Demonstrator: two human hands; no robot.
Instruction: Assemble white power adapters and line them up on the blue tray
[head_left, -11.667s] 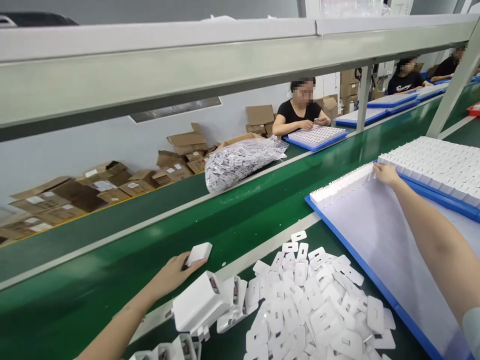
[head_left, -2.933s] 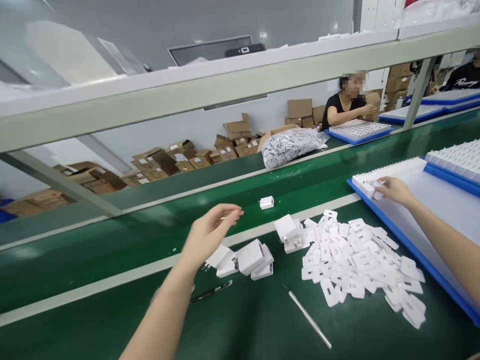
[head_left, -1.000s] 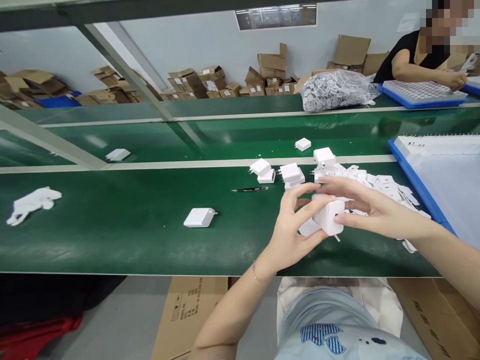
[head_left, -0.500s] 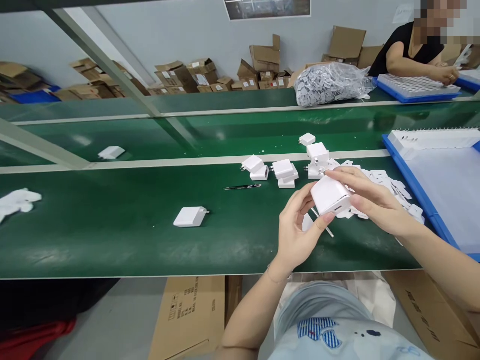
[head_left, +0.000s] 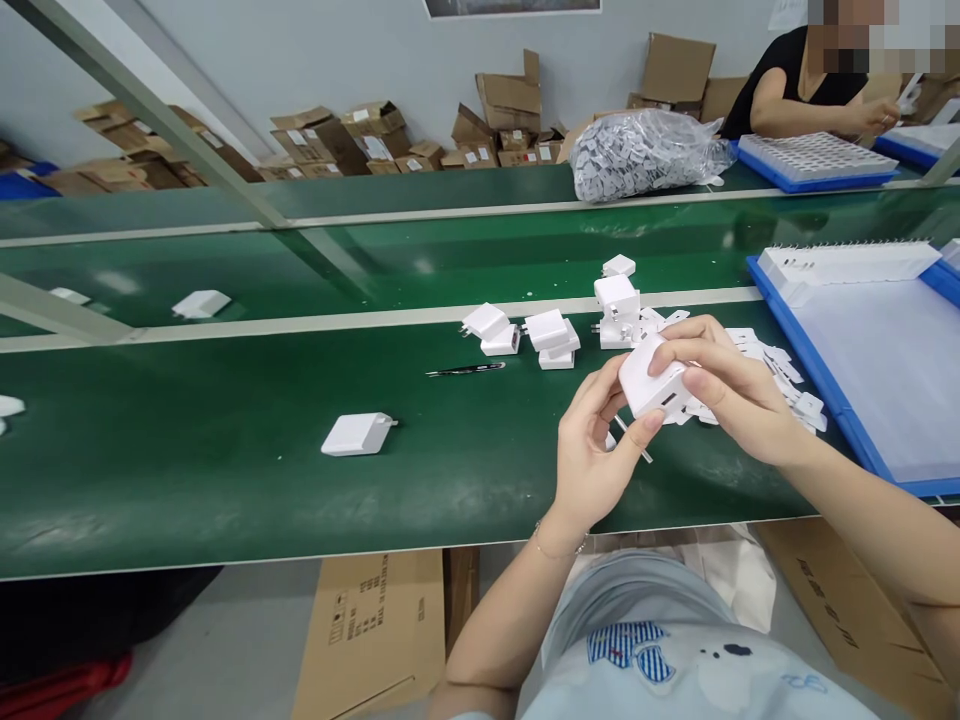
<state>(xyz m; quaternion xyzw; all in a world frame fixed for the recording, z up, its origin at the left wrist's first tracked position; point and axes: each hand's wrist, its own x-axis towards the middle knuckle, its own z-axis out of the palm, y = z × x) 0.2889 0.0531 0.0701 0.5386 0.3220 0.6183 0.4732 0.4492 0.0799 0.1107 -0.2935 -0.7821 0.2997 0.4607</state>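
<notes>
A white plug charger [head_left: 642, 385] with a dark port slot in its end face is held above the green bench. My left hand [head_left: 591, 445] grips its left side and lower edge, fingers and thumb closed. Fingers of my right hand [head_left: 739, 400] press on the charger's top and right side. Beneath the hands, a thin pale rod [head_left: 646, 456] shows in part. Flat white pieces [head_left: 780, 372] lie heaped beyond and beside my right hand. Several more chargers stand in small stacks, one nearby [head_left: 551, 332]. Black tweezers [head_left: 466, 370] lie left of them.
A lone charger [head_left: 358, 434] lies on the bench at left. Others, including one charger [head_left: 201, 304], sit on the green strip behind. At right is a blue-edged tray [head_left: 832, 400]. A clear bag [head_left: 649, 155] of small parts and a co-worker [head_left: 795, 90] are across the bench.
My right fingers have come down onto the charger's top and closed around it. The camera view has shifted slightly, and another charger shows on the back strip at far left.
</notes>
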